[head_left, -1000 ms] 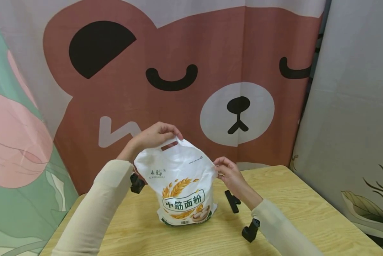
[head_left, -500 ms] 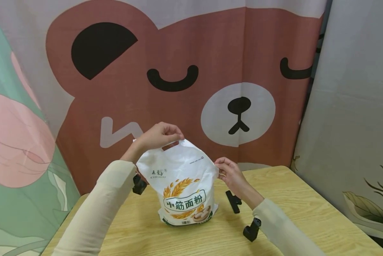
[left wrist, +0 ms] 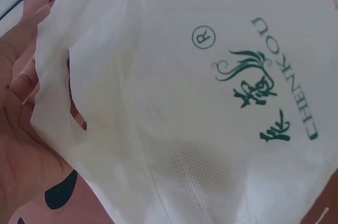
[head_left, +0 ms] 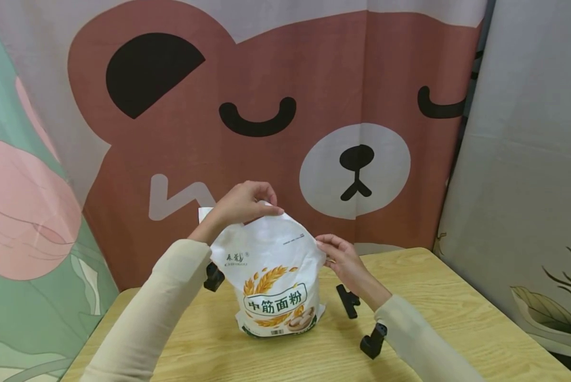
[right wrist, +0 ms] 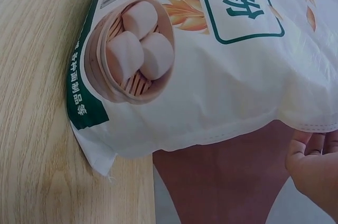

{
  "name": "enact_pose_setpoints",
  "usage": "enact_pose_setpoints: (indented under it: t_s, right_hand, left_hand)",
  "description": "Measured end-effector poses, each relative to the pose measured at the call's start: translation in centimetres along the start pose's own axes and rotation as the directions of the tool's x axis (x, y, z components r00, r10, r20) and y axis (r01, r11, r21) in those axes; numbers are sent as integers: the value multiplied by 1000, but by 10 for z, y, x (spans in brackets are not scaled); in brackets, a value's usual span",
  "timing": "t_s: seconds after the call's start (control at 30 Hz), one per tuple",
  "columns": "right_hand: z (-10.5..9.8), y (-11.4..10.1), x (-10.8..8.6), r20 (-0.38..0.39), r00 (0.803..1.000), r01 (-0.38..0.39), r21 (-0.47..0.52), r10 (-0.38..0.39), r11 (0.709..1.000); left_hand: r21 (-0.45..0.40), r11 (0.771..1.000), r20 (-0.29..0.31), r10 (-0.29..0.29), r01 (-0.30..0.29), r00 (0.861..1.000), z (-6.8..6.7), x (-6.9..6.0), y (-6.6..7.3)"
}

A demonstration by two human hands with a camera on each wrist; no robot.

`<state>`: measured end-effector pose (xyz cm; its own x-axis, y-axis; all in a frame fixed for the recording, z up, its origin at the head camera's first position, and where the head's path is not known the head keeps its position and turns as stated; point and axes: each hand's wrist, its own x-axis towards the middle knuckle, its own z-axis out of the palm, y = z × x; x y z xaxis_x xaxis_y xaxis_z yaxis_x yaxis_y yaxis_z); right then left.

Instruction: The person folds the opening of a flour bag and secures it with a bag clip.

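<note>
A white flour bag (head_left: 275, 249) with wheat ears and Chinese lettering stands upright on the wooden table. My left hand (head_left: 247, 204) is at its top edge by the cut-out handle, fingers curled behind and thumb in front. In the left wrist view, the bag's top strip covers part of the left hand (left wrist: 26, 118). My right hand (head_left: 344, 262) pinches the bag's right upper edge. The right wrist view has the right hand's fingers (right wrist: 316, 150) at the stitched edge, with the tips partly hidden by the bag. Whether the bag's mouth is sealed I cannot tell.
A black clip-like piece (head_left: 347, 301) lies on the table (head_left: 438, 313) right of the bag. Small black cameras (head_left: 373, 341) sit at the wrists. Behind the table hangs a curtain (head_left: 266, 69) printed with a bear.
The left hand has shifted slightly right along the bag's top, its thumb and forefinger now farther apart. A white corner shows more behind the left wrist. The right hand keeps its pinch.
</note>
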<state>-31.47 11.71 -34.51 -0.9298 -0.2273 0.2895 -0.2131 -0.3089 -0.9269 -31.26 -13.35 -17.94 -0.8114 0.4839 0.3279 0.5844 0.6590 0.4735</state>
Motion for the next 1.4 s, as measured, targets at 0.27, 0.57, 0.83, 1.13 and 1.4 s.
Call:
enact_pose_setpoints:
  t_s: [0.27,0.57,0.83,1.13,1.4]
  right_hand:
    - [-1,0,-1,36,999,-7,-7,7,1000]
    - [-2,0,1,53,998,21,-22,-20,1000]
    - [-2,1,2,14,1000,21,-23,-21,1000]
    - [2,1,2,-14,1000,-3,0,3,1000]
    - [6,2,3,-53,998,-15,9,16,1000]
  left_hand:
    - [54,997,49,-52,50,997,-4,1,-1]
    - [73,997,103,-46,39,994,-9,-2,0]
    - [51,997,89,-57,52,994,-8,0,0]
    - [17,998,70,-69,68,995,-8,-2,-2]
    - [-4,997,78,-72,72,994,-9,-5,-1]
